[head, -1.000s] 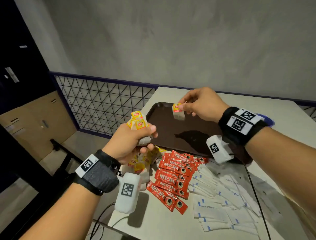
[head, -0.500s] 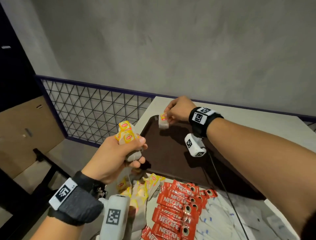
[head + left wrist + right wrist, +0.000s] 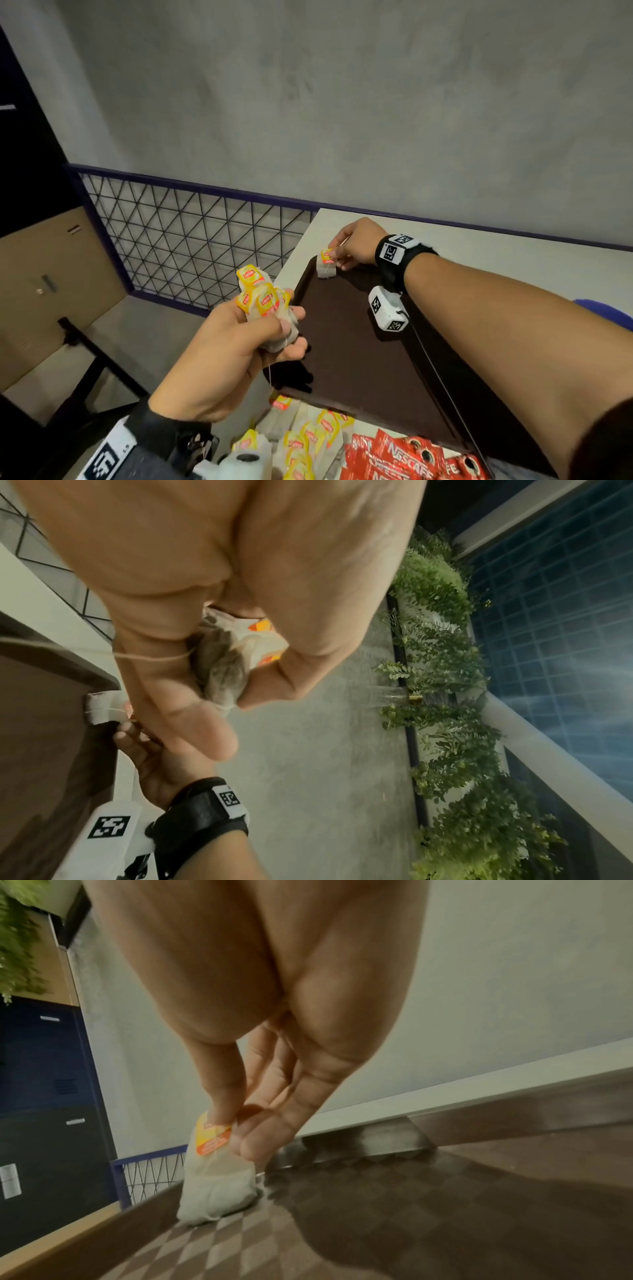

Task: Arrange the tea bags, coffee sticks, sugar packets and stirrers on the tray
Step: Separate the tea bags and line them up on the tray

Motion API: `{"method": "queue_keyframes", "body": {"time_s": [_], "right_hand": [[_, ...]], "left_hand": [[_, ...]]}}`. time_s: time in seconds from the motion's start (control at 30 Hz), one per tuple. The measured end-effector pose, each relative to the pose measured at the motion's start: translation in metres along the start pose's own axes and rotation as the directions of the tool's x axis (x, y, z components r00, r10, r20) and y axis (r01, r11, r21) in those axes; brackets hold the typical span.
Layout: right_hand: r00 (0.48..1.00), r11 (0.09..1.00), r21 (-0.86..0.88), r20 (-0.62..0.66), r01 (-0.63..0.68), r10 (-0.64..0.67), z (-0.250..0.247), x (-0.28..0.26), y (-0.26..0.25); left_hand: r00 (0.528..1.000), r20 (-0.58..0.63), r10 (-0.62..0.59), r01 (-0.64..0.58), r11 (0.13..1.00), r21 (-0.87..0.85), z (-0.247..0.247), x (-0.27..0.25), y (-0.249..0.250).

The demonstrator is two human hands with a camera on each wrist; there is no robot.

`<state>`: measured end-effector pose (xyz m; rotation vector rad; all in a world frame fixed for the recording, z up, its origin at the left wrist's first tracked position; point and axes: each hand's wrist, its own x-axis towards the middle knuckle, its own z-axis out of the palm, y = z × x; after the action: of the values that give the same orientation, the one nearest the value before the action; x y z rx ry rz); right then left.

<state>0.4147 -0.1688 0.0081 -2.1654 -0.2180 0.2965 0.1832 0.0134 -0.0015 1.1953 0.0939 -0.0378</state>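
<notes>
Fingertips of the right hand (image 3: 356, 245) pinch the yellow tag of a single tea bag (image 3: 326, 267), thumb on one face of the tag and the other fingers bunched behind it. Below that pinch the pouch of the bag touches the floor of the brown tray (image 3: 359, 349), tucked into the tray's far left corner, just inside the rim. In the right wrist view the same tea bag (image 3: 217, 1188) stands nearly upright under the fingers (image 3: 263, 1139), its base on the tray's checkered surface (image 3: 377, 1218).

Nearer the person and off the tray's left edge, the left hand (image 3: 233, 349) is raised clear of the table and curled round a bunch of tea bags (image 3: 263, 301). Their yellow tags stick up above the thumb, the pouches are squeezed inside the fist, and one thin string hangs down below it. The left wrist view shows those pouches (image 3: 222, 664) gripped between thumb and curled fingers.

Beneath the left hand, beside the tray's near edge, loose tea bags (image 3: 308, 442) lie in a heap on the white table (image 3: 479, 246). Red coffee sticks (image 3: 404, 459) lie just to the right of that heap, also off the tray.
</notes>
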Motion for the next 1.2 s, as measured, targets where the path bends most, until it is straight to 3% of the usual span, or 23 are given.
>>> {"method": "queue_keyframes", "body": {"time_s": [0.47,0.9,1.07,1.2], "right_hand": [[0.994,0.988,-0.131,-0.089,-0.077,0.065,0.008,0.037,0.0],[0.992,0.976,-0.213,-0.123,-0.055,0.029,-0.008,0.015,-0.006],[0.989,0.982,-0.119,-0.004,0.147,-0.148,-0.009,-0.043,-0.04],[0.912,0.93,-0.022,0.203,0.368,-0.356,-0.004,-0.116,-0.067]], "left_hand": [[0.997,0.048,-0.061,0.061,0.998,0.003,-0.016,0.005,-0.016],[1.0,0.022,-0.016,0.016,1.0,-0.004,-0.011,0.004,-0.015],[0.998,0.059,-0.007,0.009,0.999,-0.041,-0.002,-0.001,-0.013],[0.988,0.148,-0.053,0.058,0.998,-0.031,0.004,-0.007,-0.013]]}}
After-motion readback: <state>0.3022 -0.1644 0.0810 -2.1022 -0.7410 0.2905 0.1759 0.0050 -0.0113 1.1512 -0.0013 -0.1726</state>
